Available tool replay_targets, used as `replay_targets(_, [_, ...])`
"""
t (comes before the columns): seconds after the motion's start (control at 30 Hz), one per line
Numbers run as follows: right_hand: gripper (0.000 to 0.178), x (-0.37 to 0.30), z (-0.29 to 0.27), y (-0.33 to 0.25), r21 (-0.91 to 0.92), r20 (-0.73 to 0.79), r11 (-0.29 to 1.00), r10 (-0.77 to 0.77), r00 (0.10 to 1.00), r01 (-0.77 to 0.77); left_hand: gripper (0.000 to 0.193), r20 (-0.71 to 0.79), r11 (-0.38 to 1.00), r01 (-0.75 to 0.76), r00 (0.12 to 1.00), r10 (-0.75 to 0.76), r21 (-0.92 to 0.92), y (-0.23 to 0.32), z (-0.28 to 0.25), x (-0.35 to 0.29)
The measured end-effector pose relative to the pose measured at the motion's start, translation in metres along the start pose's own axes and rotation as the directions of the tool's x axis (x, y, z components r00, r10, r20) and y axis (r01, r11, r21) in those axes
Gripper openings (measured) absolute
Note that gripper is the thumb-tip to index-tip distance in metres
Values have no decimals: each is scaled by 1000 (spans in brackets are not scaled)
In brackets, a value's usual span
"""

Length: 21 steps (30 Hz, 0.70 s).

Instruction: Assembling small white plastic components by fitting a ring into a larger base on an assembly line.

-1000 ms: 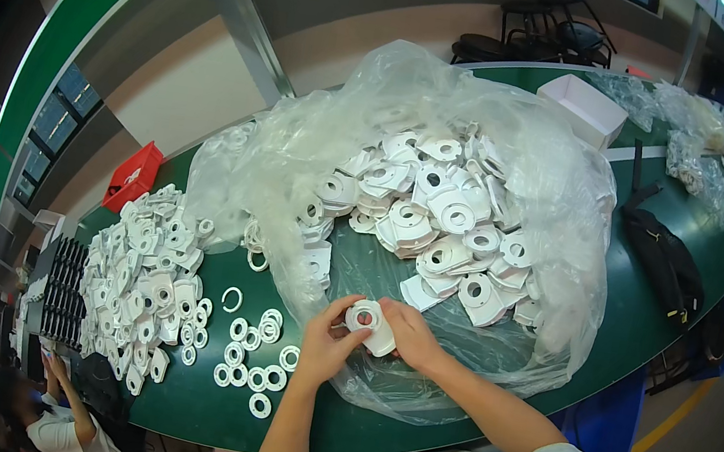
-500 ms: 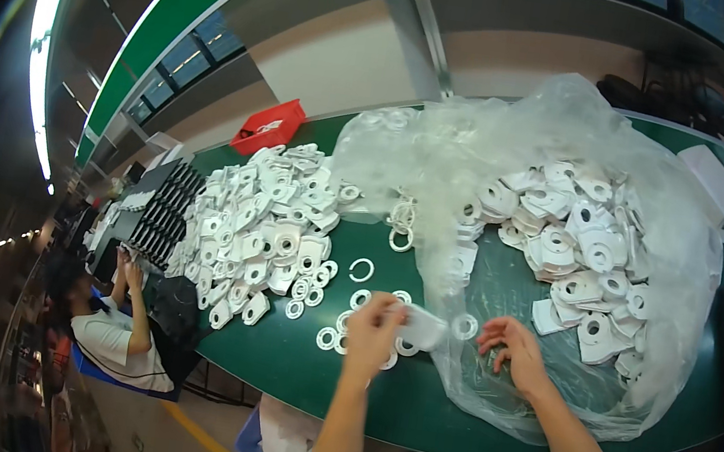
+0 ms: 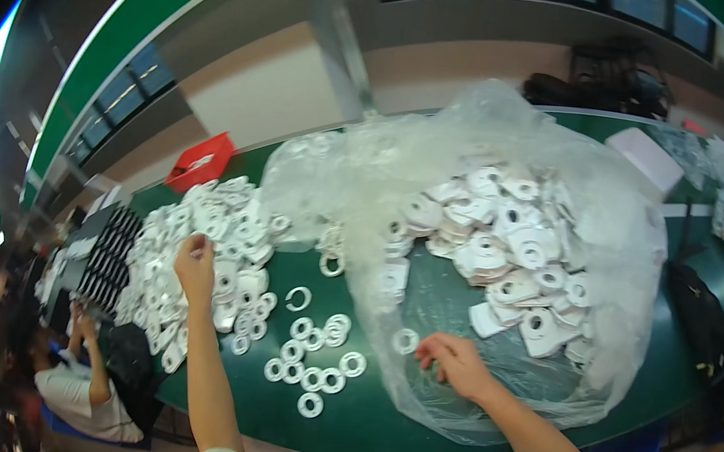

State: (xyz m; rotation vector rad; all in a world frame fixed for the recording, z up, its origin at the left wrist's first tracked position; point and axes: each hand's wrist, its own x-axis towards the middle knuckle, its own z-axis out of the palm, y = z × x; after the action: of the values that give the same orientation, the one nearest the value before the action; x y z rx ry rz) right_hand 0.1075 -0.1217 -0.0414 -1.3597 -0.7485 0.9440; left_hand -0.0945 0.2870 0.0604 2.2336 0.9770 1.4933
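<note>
My left hand (image 3: 195,269) is over the left pile of flat white plastic parts (image 3: 224,285) with round holes. Its fingers look curled together; any part in them cannot be told from the white pile behind. My right hand (image 3: 455,367) hovers over the near edge of a clear plastic bag (image 3: 412,399), fingers apart and slightly bent, holding nothing visible. Just left of its fingertips lies a single white ring (image 3: 405,341). Between my hands, several more white rings (image 3: 313,376) are scattered on the green table (image 3: 261,415).
On the spread bag sits a second heap of white holed parts (image 3: 515,257). A red bin (image 3: 201,163) stands at the back left, and black stacked trays (image 3: 110,255) farther left. At the left end, a co-worker (image 3: 89,391) sits. A white block (image 3: 644,162) lies back right.
My left hand has swung left from the loose rings to the left pile; the white part it held no longer shows. My right hand stays near the single ring. The view has shifted right.
</note>
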Motion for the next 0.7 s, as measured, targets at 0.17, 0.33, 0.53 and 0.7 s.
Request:
replay_targets(0.17, [21,-1,4,-12,-64,3,998,-4,1000,4,28,412,995,-97,907,88,1,44,101,-85])
replay_targets(0.33, [18,-1,2,-6,-51,-37,999,-4,999,2,27,436,986,-132,897,75,101,66,133,-105])
replay_targets(0.53, [17,-1,1,-10,-92,-54,995,29,998,-34,17,558,995,-81,830,31,65,67,115,-101])
replay_targets(0.7, [16,0,1,-11,-113,-19,994,6,1000,-8,17,466,890,351,864,-189,-290,42,112,-87])
